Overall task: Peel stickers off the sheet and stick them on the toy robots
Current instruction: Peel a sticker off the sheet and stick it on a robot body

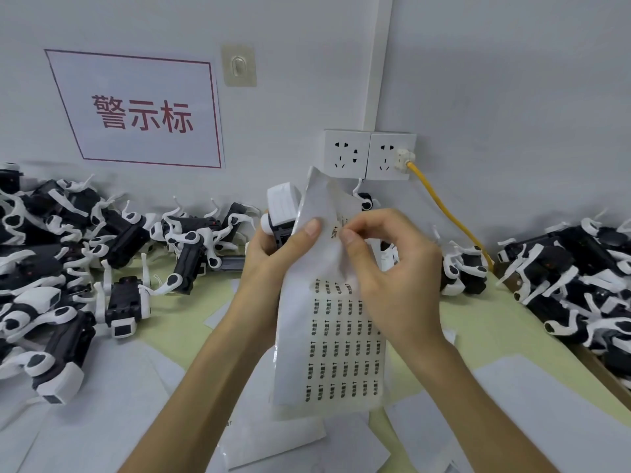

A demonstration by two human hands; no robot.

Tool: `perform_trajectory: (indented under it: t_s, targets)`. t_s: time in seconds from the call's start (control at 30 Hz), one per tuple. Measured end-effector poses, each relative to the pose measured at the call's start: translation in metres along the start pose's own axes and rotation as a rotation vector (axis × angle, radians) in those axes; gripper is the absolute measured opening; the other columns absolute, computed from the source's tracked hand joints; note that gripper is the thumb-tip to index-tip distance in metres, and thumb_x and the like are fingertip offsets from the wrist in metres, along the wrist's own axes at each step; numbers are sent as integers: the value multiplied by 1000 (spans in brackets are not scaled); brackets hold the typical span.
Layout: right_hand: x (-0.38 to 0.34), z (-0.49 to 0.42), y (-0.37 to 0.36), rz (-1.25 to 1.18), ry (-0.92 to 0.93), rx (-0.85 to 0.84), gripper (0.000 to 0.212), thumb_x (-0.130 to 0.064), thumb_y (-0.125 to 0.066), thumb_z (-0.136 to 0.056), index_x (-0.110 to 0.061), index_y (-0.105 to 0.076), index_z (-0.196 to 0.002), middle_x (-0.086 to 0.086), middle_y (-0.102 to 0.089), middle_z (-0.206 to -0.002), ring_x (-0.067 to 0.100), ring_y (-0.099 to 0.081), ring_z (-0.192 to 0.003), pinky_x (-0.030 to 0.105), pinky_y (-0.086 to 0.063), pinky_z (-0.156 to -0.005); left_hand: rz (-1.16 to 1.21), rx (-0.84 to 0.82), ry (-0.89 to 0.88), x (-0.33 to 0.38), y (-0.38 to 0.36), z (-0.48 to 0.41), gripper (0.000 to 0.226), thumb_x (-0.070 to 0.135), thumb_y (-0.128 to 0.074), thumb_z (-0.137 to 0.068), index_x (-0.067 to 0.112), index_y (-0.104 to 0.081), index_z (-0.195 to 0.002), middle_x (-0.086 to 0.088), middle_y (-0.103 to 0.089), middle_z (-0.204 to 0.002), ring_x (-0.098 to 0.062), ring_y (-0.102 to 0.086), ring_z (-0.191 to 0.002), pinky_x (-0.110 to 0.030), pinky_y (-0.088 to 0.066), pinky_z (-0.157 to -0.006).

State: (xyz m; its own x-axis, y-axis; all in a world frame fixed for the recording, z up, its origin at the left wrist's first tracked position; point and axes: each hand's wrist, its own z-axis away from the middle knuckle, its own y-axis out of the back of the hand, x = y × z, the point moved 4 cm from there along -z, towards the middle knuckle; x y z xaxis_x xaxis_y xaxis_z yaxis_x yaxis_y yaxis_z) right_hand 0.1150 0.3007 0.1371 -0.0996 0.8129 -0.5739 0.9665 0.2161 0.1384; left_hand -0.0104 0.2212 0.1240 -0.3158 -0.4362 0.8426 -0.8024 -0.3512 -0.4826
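Sticker sheet (pixel 329 336) and toy robot (pixel 281 204) held by left hand (pixel 269 261); right hand's (pixel 389 271) fingers (pixel 374 221) pinch a sticker (pixel 336 231).

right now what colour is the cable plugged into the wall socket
Yellow; the cable shows best in the head view.

The left hand (pixel 269 254) grips one toy robot (pixel 281 206) and, with the thumb pressed flat, the left edge of the sticker sheet (pixel 327 336). The sheet is held upright above the table (pixel 478 319), its lower part carrying rows of printed labels. The right hand (pixel 392 268) pinches the sheet near its top with thumb and forefinger. Piled robots lie on both sides: left pile (pixel 51 261) and right pile (pixel 573 274). Loose white sheets (pixel 102 404) cover the near table. On the wall are a red-lettered sign (pixel 143 110) and two sockets (pixel 368 155), one holding a yellow cable (pixel 444 206).
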Motion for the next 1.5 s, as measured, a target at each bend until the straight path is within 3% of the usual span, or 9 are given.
perform_trajectory:
  t_s: [0.23,0.33,0.53,0.73,0.9,1.03,1.27,1.37,1.5]
  targets:
    - [8,-2,-2,-225,-156,-65,4,-8,-64,-100,-9,-66,-97,-2,-77,-95,16,-73,-98,31,-55,-94,49,30,71,-1,8,0,58,28,-70,-90,1,-56,-140,-24,-69,-128,-38,-70,-111,-33,-61,-77]
    - [4,-4,0,-201,-123,-68,9,-5,-61,-101,-10,-68,-99,-3,-77,-94,15,-73,-98,28,-54,-92,32,53,59,0,10,-1,59,26,-71,-90,1,-55,-140,-26,-66,-131,-36,-70,-103,-35,-60,-76]
    - [-8,-4,3,27,46,-52,8,-8,-73,-92,-12,-76,-97,-8,-74,-93,5,-70,-91,12,-48,-84,2,16,-18,-1,3,0,39,30,-74,-75,13,-59,-106,7,-77,-75,-12,-76,-70,-22,-57,-54]
    - [-9,-4,2,65,82,-67,16,-9,-80,-86,-13,-79,-101,-7,-74,-96,5,-69,-95,14,-48,-87,13,4,-58,-1,5,-2,41,32,-77,-73,15,-62,-106,1,-79,-88,-16,-78,-80,-25,-60,-62]
    - [-11,-4,1,57,86,-49,20,-10,-84,-83,-14,-79,-103,-6,-74,-97,6,-68,-96,13,-46,-88,26,-74,-28,0,9,-4,55,28,-84,-80,8,-59,-125,-10,-77,-110,-23,-77,-96,-30,-61,-73]
    - [-11,-5,5,60,105,-25,18,-14,-85,-83,-12,-79,-101,-5,-74,-96,6,-68,-95,13,-47,-86,-33,-143,-41,0,12,-6,56,20,-79,-68,12,-58,-119,-5,-79,-102,-22,-78,-88,-30,-61,-69]
    - [-9,-8,5,16,113,-67,12,-11,-84,-83,-11,-80,-94,-3,-75,-94,6,-69,-92,17,-52,-82,-131,-101,-105,5,17,-11,82,18,-86,-62,-6,-51,-133,-19,-75,-110,-33,-76,-93,-37,-61,-73]
    - [-6,-10,8,10,147,-95,6,-6,-82,-83,-5,-80,-88,1,-75,-91,9,-70,-89,22,-56,-80,-209,-98,-145,8,19,-13,70,14,-86,-58,1,-57,-120,-11,-77,-99,-28,-77,-86,-35,-61,-68]
    - [-8,-8,8,36,209,-112,3,0,-78,-86,-2,-79,-88,2,-74,-89,7,-69,-86,17,-54,-78,-221,-104,-128,9,19,-12,62,14,-86,-58,7,-60,-114,-11,-76,-98,-29,-75,-86,-37,-61,-69]
